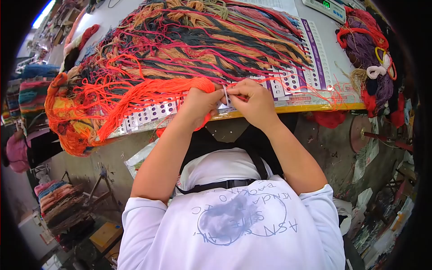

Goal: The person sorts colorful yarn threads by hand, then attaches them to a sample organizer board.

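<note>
My left hand (199,104) is closed around a thick hank of bright orange yarn (148,92), which trails away to the left across the table. Close beside it, my right hand (253,101) pinches with thumb and forefinger at the edge of a white punched card (226,93). Thin orange strands run out to the right past my right hand. Exactly what sits between the right fingertips is too small to make out. Beyond both hands lie long rows of black, tan and magenta yarn (216,45), laid over white and purple cards with holes (315,58).
A digital scale (326,8) stands at the back right. Purple, red and white yarn bundles (375,63) hang over the right end. The table's yellow front edge (288,108) runs just below my hands. Stacked coloured hanks (63,202) stand at the lower left.
</note>
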The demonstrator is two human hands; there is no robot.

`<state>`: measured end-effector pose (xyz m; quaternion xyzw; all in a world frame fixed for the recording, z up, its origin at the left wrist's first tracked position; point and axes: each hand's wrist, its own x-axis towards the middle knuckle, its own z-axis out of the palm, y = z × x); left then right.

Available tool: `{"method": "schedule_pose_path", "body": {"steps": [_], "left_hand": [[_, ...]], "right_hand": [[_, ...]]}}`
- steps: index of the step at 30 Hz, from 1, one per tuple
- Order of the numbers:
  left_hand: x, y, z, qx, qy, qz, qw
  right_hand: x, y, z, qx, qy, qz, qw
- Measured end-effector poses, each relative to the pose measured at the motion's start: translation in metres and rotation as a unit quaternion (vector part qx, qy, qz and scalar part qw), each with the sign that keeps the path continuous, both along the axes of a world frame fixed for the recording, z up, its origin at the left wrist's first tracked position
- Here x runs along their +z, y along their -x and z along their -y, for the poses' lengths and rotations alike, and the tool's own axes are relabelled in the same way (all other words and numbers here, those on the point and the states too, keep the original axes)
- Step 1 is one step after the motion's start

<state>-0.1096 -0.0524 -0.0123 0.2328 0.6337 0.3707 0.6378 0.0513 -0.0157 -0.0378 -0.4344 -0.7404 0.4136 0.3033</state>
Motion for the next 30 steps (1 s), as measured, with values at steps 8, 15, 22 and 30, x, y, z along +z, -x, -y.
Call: {"method": "schedule_pose_path", "body": {"steps": [8, 15, 22, 30], "left_hand": [[-0.004, 0.03, -0.002, 0.092, -0.198, -0.201, 0.955], [0.028, 0.082, 0.012, 0.235, -0.215, 0.215, 0.923], [0.02, 0.021, 0.001, -0.028, -0.183, 0.11, 0.976], [0.017, 0.046, -0.001, 0.023, -0.199, -0.101, 0.975]], "right_hand": [[-0.002, -0.001, 0.0, -0.005, -0.016, 0.001, 1.0], [0.008, 0.007, 0.004, 0.054, -0.148, 0.214, 0.964], [0.02, 0.006, -0.005, 0.027, -0.232, 0.09, 0.968], [0.002, 0.0, -0.008, 0.062, -0.131, 0.08, 0.986]]}}
